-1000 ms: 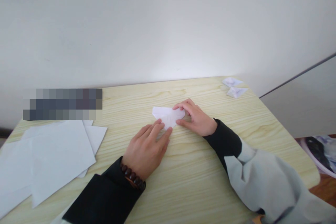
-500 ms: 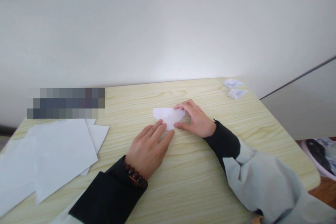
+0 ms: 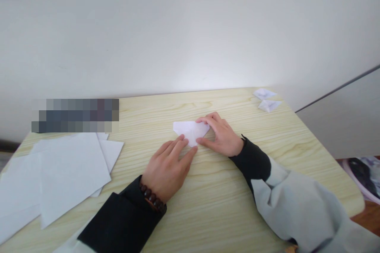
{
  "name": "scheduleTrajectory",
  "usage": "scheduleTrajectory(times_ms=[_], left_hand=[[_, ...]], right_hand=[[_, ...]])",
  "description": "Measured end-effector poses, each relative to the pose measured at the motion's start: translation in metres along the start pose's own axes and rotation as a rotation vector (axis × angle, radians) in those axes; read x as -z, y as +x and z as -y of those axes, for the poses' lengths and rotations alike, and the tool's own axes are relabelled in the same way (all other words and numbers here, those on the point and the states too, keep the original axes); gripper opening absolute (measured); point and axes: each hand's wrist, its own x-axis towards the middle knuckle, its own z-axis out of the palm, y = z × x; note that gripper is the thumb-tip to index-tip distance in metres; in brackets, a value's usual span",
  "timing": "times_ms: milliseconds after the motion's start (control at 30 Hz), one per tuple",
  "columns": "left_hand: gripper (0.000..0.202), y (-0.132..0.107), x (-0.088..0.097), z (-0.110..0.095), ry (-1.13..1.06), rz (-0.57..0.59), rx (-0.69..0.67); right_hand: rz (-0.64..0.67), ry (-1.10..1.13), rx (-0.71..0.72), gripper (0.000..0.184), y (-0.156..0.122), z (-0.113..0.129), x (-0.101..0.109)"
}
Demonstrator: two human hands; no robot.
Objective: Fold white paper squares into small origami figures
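A small folded white paper (image 3: 189,128) lies on the wooden table, its straight edge towards the wall and its lower part narrowing towards me. Creases run down its middle. My left hand (image 3: 166,168), with a dark bead bracelet at the wrist, has its fingertips on the lower left edge and its thumb by the bottom tip. On the other side, my right hand (image 3: 222,135) is closed round the right end, index finger on the top edge and thumb at the lower right. Part of the paper's right end is hidden by those fingers.
Loose white paper sheets (image 3: 71,174) overlap on the left of the table. Behind them a blurred-out object (image 3: 75,115) stands near the wall. Two folded paper pieces (image 3: 269,105) sit at the far right corner. Past the table's right edge, a pink-rimmed container (image 3: 362,178) is partly visible.
Both hands keep their places on the folded paper with hardly any movement. The camera view has shifted very slightly.
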Motion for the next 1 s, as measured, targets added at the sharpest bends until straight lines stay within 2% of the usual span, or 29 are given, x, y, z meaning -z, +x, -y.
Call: scheduleTrajectory(times_ms=[100, 233, 300, 433, 600, 700, 800, 900, 1000], left_hand=[[0.025, 0.000, 0.001, 0.000, -0.008, 0.002, 0.007], [0.026, -0.001, 0.001, 0.000, -0.011, 0.012, 0.006], [0.027, -0.002, 0.000, 0.000, -0.015, 0.025, 0.006], [0.028, -0.002, -0.001, 0.001, -0.048, 0.051, 0.006], [0.030, -0.001, -0.002, 0.002, -0.116, 0.037, -0.011], [0.026, 0.000, -0.004, 0.006, -0.175, 0.018, 0.041], [0.025, 0.000, -0.007, 0.012, -0.162, 0.013, 0.153], [0.036, 0.000, -0.010, 0.016, -0.061, 0.026, 0.311], [0.042, 0.000, -0.011, 0.018, -0.026, 0.063, 0.346]], right_hand=[[0.008, 0.094, 0.021, 0.037, 0.001, -0.007, 0.002], [-0.028, 0.138, 0.023, 0.034, 0.002, -0.011, 0.002], [-0.043, 0.083, 0.024, 0.037, 0.001, -0.008, 0.000], [-0.013, -0.024, 0.027, 0.056, -0.001, -0.002, -0.001], [0.002, -0.022, 0.041, 0.049, 0.000, -0.003, 0.000], [0.019, -0.074, 0.071, 0.050, -0.001, -0.002, 0.001], [0.049, -0.116, 0.099, 0.050, -0.003, 0.000, 0.002], [0.055, -0.139, 0.113, 0.048, -0.004, 0.001, 0.002], [0.040, -0.157, 0.143, 0.047, -0.005, 0.001, 0.001]])
